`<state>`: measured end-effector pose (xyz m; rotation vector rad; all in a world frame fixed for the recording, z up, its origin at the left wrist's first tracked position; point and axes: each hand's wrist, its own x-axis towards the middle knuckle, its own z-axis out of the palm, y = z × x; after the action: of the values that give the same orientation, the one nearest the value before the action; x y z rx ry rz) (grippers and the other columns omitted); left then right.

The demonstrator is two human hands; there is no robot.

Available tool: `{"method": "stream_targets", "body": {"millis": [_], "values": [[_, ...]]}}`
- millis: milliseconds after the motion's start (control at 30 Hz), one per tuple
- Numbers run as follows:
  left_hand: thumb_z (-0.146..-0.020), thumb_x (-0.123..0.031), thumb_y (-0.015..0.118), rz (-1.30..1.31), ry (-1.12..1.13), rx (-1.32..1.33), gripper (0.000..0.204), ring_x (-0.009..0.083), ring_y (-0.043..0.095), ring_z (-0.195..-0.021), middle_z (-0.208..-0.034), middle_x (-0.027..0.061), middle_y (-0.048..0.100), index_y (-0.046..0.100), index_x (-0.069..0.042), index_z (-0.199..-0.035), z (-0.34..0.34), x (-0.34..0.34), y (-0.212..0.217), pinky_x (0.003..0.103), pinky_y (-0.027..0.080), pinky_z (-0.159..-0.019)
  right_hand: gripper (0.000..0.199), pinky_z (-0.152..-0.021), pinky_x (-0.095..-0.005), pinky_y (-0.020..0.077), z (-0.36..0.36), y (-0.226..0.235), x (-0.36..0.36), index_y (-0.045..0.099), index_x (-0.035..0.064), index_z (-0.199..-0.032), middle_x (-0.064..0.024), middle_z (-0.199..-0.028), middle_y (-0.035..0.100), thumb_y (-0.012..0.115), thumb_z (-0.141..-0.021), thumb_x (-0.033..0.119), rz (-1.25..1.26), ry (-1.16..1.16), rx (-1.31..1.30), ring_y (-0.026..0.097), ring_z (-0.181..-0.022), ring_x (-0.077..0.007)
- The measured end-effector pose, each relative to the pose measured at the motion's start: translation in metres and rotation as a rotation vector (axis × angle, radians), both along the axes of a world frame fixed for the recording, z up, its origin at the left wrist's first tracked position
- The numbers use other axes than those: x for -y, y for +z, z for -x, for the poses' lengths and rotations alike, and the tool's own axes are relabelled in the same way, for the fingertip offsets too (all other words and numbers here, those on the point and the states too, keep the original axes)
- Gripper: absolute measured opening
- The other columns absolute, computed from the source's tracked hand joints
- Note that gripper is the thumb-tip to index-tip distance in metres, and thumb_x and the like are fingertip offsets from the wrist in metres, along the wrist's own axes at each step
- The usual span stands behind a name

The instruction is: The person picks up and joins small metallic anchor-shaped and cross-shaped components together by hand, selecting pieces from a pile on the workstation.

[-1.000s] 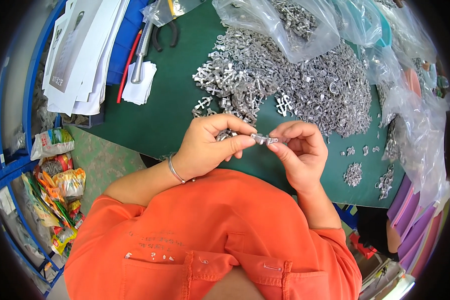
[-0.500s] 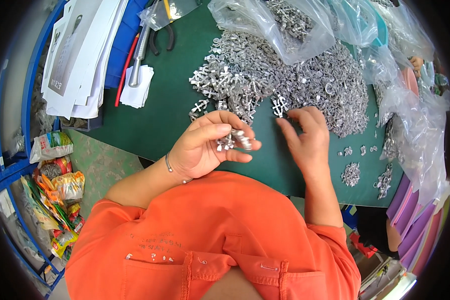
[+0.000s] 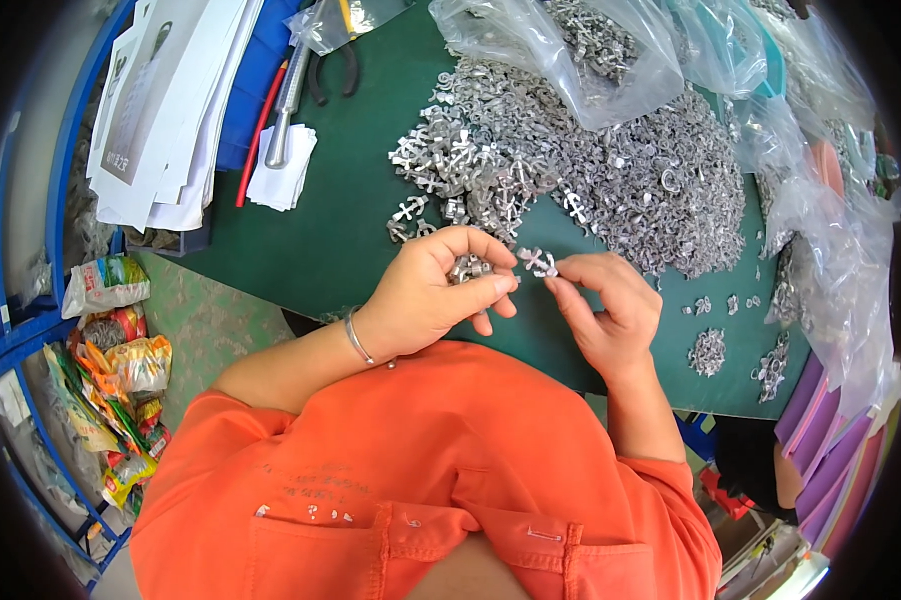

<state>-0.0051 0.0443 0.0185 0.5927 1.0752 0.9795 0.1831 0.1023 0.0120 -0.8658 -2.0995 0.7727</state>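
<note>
A small silvery metal piece [image 3: 538, 262], branched in shape, stands out from the fingertips of the right hand [image 3: 616, 305], pinched narrowly between thumb and forefinger. Taking that piece as the centre of a clock, with twelve at the far side of the table, the right hand lies at four. The left hand [image 3: 426, 285] is at nine, curled around a cluster of metal pieces [image 3: 469, 268], its thumb and forefinger tips close to the pinched piece; whether they touch it cannot be told. A thin metal bracelet [image 3: 359, 340] circles the left wrist at eight.

Near eleven, a heap of larger, branched pieces [image 3: 461, 165] lies on the green tabletop [image 3: 356, 195]. It runs into a broad heap of small grey parts [image 3: 661, 180] at two. A clear plastic bag [image 3: 611, 100], with more parts in it, rests over the far edge of the heaps at one. At four, past the right hand, sits a small round pile [image 3: 708, 352], with a longer pile [image 3: 771, 368] just beyond.

Towards ten are white paper slips [image 3: 281, 185], a red pencil [image 3: 259, 140] and, farther out, a blue bin [image 3: 236, 110] beside stacked sheets [image 3: 161, 120]. Dark-handled pliers [image 3: 349, 75] lie between ten and eleven. Colourful packets [image 3: 141, 365] fill a rack well away, between eight and nine. The person's orange top [image 3: 421, 430] spreads around seven.
</note>
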Motion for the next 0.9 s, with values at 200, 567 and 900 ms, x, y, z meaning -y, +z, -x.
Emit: {"method": "stream_targets", "body": {"millis": [200, 567, 900], "values": [[-0.083, -0.006, 0.059, -0.069, 0.014, 0.012, 0.014, 0.0115, 0.061, -0.07, -0.086, 0.0084, 0.06, 0.057, 0.003, -0.093, 0.003, 0.004, -0.004, 0.02, 0.05, -0.051, 0.018, -0.056, -0.0277, 0.0474, 0.001, -0.003, 0.004, 0.06, 0.0005, -0.078, -0.0087, -0.073, 0.062, 0.07, -0.065, -0.005, 0.066, 0.094, -0.128, 0.06, -0.064, -0.0204], [-0.085, -0.004, 0.054, -0.061, 0.018, 0.087, 0.014, 0.0171, 0.062, -0.074, -0.088, 0.0128, 0.061, 0.056, 0.003, -0.097, 0.002, 0.004, -0.003, 0.024, 0.052, -0.055, 0.016, -0.058, -0.0276, 0.0482, 0.002, 0.002, 0.008, 0.058, -0.0023, -0.078, -0.0128, -0.078, 0.062, 0.066, -0.065, -0.009, 0.071, 0.082, -0.214, 0.06, -0.067, -0.0225], [-0.086, -0.007, 0.053, 0.139, -0.131, 0.455, 0.016, 0.016, 0.06, -0.074, -0.088, 0.0101, 0.057, 0.053, 0.001, -0.1, 0.009, 0.005, -0.009, 0.025, 0.051, -0.055, 0.014, -0.065, -0.0343, 0.0412, -0.008, -0.019, -0.025, 0.06, 0.0042, -0.078, -0.0079, -0.081, 0.055, 0.067, -0.067, 0.0, -0.193, -0.27, 0.284, 0.051, -0.074, -0.0257]]}}
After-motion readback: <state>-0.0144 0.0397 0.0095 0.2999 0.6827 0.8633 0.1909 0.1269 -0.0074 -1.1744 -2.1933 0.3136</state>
